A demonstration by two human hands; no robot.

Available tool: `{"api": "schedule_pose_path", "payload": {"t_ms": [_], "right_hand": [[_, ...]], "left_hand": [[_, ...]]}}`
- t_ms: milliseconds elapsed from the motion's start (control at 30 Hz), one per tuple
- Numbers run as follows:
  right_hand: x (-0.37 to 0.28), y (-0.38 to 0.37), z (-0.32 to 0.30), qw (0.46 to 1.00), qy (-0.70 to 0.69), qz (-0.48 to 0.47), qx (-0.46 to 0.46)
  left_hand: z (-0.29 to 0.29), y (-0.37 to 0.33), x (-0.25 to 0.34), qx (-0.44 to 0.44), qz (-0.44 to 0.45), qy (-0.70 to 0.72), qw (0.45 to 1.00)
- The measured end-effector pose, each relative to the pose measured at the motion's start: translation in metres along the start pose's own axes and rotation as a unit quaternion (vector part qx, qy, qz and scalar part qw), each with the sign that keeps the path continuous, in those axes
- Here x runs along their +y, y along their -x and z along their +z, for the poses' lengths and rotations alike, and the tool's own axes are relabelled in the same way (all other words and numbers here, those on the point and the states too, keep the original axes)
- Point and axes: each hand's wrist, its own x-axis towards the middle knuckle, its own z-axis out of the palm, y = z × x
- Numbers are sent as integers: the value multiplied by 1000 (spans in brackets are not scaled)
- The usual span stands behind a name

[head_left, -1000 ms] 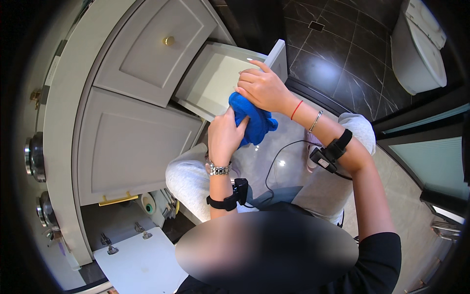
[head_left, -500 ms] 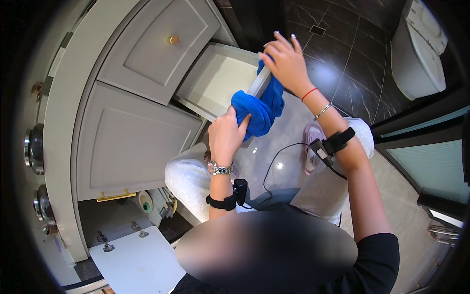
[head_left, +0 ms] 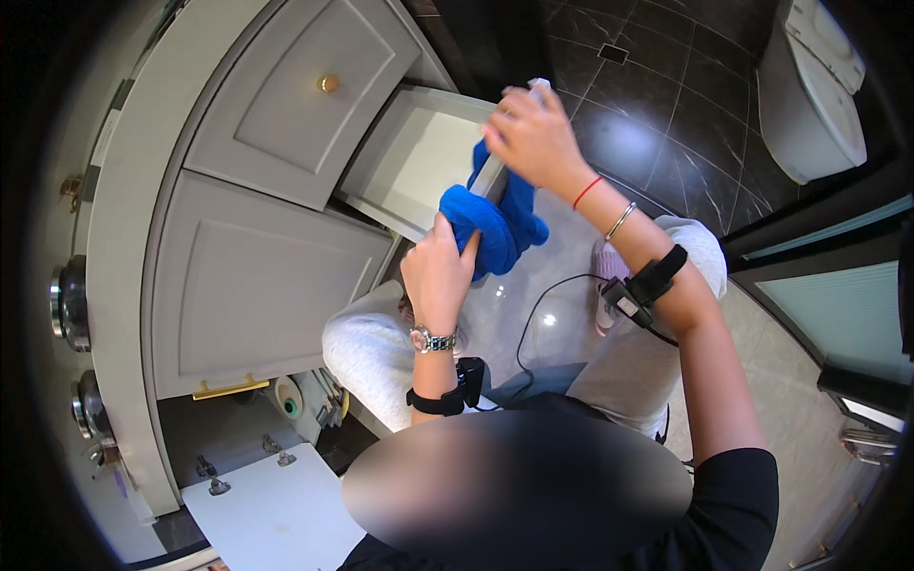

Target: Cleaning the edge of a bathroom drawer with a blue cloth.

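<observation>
A blue cloth (head_left: 487, 238) is draped over the front edge of a pulled-out drawer (head_left: 414, 152) and hangs down outside it. My left hand (head_left: 438, 271) grips the bunched near end of the cloth, thumb and fingers closed on it. At the far end of the drawer front, my right hand (head_left: 538, 138) lies over the edge, right by the cloth's upper part. Its fingers are smeared by motion, so their hold is unclear. The drawer's pale inside shows nothing in it.
Grey cabinet doors (head_left: 267, 285) flank the drawer on the left. Below, an opened white flap (head_left: 276, 509) sticks out near an open compartment. A cable (head_left: 535, 324) runs between my forearm straps. A white toilet (head_left: 809, 105) stands far right on dark tiles.
My right hand has moved left and slightly down, from raised fingers to lying over the drawer's edge. My left hand still grips the cloth and has shifted slightly.
</observation>
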Motion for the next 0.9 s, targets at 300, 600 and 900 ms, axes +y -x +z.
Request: {"api": "schedule_pose_path", "payload": {"t_ms": [300,600,900], "right_hand": [[23,3,4,999,-9,15,52],[-17,12,-7,984,-107,-139,-12],[65,3,5,993,20,110,33]], "left_hand": [[2,-2,8,-4,2,6,1000],[-2,-1,10,-32,-14,3,999],[1,-3,12,-3,2,20,1000]]}}
